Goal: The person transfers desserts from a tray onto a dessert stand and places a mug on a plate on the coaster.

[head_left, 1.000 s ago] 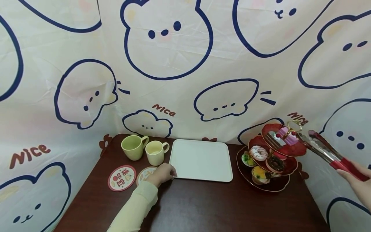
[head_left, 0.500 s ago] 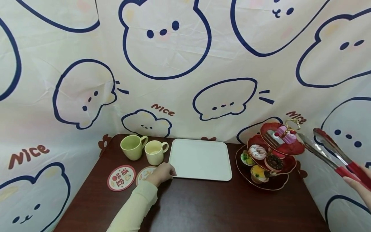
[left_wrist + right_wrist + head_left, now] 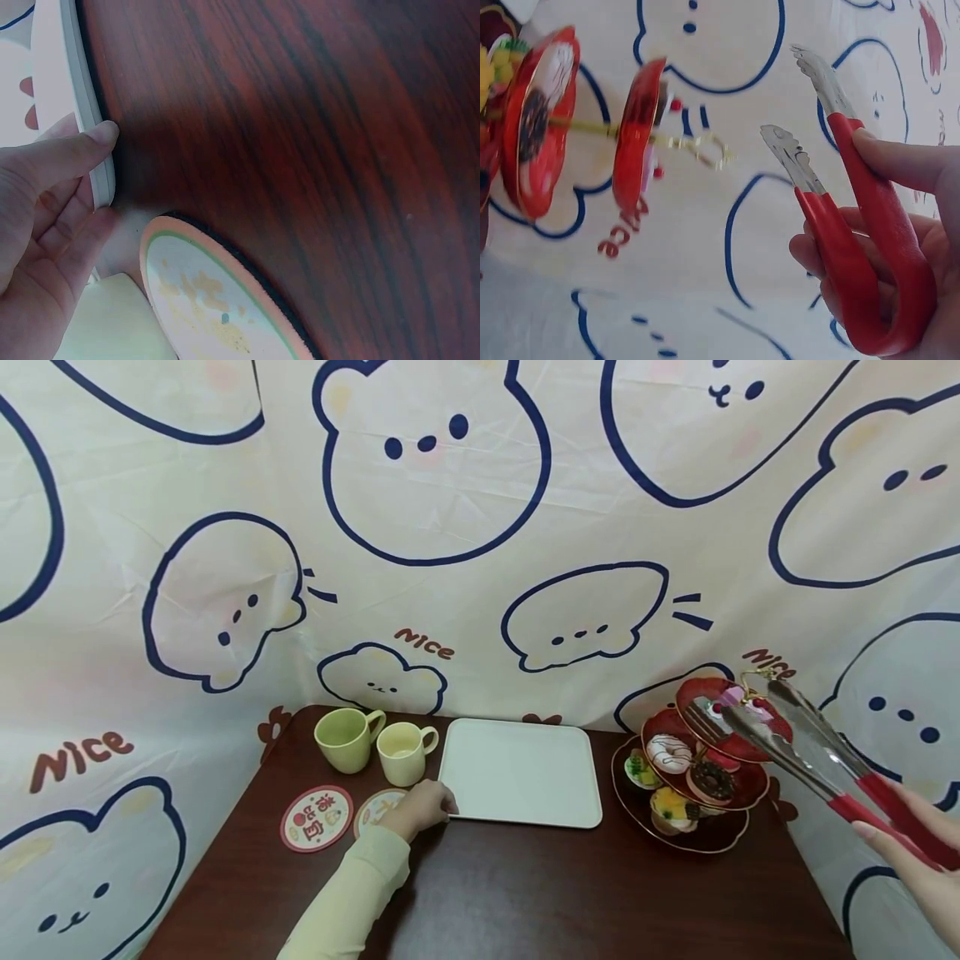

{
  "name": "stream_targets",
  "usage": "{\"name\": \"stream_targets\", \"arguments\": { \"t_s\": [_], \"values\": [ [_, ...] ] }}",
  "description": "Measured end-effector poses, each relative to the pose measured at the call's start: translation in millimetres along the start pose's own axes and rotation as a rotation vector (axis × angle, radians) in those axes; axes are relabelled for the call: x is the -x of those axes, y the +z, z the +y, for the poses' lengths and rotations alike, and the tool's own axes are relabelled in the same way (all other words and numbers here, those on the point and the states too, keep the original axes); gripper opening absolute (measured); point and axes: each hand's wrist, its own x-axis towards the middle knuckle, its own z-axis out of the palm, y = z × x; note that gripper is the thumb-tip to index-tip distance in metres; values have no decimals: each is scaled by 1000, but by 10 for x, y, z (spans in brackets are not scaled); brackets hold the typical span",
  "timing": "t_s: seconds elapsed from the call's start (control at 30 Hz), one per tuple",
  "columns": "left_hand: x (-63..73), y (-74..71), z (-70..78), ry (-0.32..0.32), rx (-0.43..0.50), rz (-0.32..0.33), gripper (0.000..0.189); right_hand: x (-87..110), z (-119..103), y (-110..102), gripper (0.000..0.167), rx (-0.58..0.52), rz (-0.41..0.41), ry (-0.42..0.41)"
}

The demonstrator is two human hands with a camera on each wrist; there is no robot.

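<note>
My left hand (image 3: 422, 808) pinches the near left corner of a white tray (image 3: 521, 772); in the left wrist view the thumb (image 3: 97, 139) lies on the tray's rim. My right hand (image 3: 926, 852) grips red-handled metal tongs (image 3: 881, 217), whose arms stand apart with nothing between them. In the head view the tongs' tips overlap the top plate of a red tiered stand (image 3: 750, 747); in the right wrist view they appear apart from it. A chocolate cake slice (image 3: 705, 720) and partly hidden pink cupcakes (image 3: 731, 695) sit on that plate.
Lower tiers hold a white-iced donut (image 3: 670, 754), a chocolate donut (image 3: 711, 782) and a yellow-topped tart (image 3: 670, 810). Left of the tray stand a green mug (image 3: 347, 741) and a paler mug (image 3: 405, 756). Round coasters (image 3: 317, 820) lie before them. A patterned cloth (image 3: 480, 610) hangs behind.
The tongs in my right hand first spread wider and drew slightly right of the stand, then moved left over the top plate. My left hand stays on the tray.
</note>
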Motion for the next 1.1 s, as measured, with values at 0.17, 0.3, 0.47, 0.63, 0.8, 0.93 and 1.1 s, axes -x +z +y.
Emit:
{"name": "stream_targets", "arguments": {
  "t_s": [0.17,0.3,0.47,0.63,0.8,0.93,1.1],
  "values": [
    [-3,14,17,-36,3,-5,19,-36,-263,44,72,-47,-84,-75],
    [5,20,50,-55,-3,-4,19,-103,-424,166,77,0,-121,-122],
    [4,27,50,-65,-13,2,18,-137,-569,466,69,-100,-71,-272],
    [1,44,30,-69,-12,9,17,-109,-735,896,61,-247,-40,-364],
    [18,46,38,-59,9,9,17,-99,-878,1379,60,-369,-156,-289],
    [30,36,62,-47,20,15,17,-132,-953,1780,65,-401,-301,-243],
    [19,33,51,-55,7,23,16,-199,-1042,2261,68,-408,-398,-250]
  ]
}}
